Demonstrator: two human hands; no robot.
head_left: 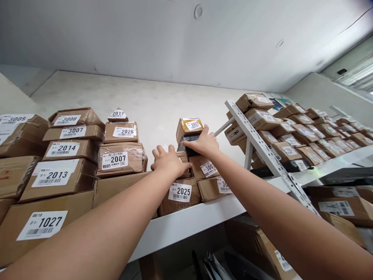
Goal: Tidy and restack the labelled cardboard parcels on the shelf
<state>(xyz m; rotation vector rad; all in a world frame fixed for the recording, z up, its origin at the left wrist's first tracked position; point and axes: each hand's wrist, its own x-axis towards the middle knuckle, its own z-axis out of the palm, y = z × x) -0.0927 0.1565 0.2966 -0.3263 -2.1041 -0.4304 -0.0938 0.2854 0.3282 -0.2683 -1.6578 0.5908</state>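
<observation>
Both of my arms reach up to a shelf stacked with labelled parcels. My left hand, fingers spread, rests at a small brown box above the box labelled 2025. Farther right, my right hand is at a dark package, thumb and fingers apart, partly covering it. On that package sits a yellow-brown box labelled 2027. Below my right hand is a brown box labelled 3003. Whether the right hand grips the dark package I cannot tell.
Left of my hands stand stacked boxes, among them 2007, 2026 and 2013. A white perforated shelf post slants at the right, with many parcels beyond. The white shelf edge runs below; more parcels lie underneath.
</observation>
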